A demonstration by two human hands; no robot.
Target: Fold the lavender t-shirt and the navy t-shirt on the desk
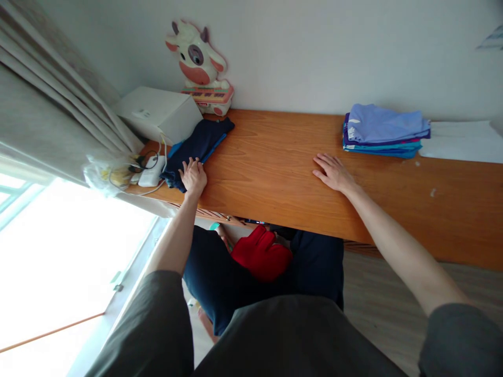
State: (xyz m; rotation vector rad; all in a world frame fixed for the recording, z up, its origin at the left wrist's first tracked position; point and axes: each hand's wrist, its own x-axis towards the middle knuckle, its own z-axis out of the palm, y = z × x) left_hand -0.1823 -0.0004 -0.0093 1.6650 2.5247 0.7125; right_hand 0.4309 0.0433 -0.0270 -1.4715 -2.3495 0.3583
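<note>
My left hand (pixel 193 175) rests on the near end of dark blue folded cloth (pixel 202 139) at the left of the wooden desk (pixel 275 157), its fingers a little apart. My right hand (pixel 333 172) lies flat on the bare wood, fingers spread, holding nothing. Beyond it, to the right, sits a folded stack of clothes (pixel 385 131), light blue on top with purple and teal layers beneath. White paper (pixel 463 140) lies flat beside that stack.
At the back left stand a white box (pixel 161 112) and a cow-shaped toy keyboard (pixel 202 68). A white power strip (pixel 152 171), cables and a plastic bag (pixel 108 175) lie near the curtain (pixel 51 104). A red cloth item (pixel 263 254) is between my legs.
</note>
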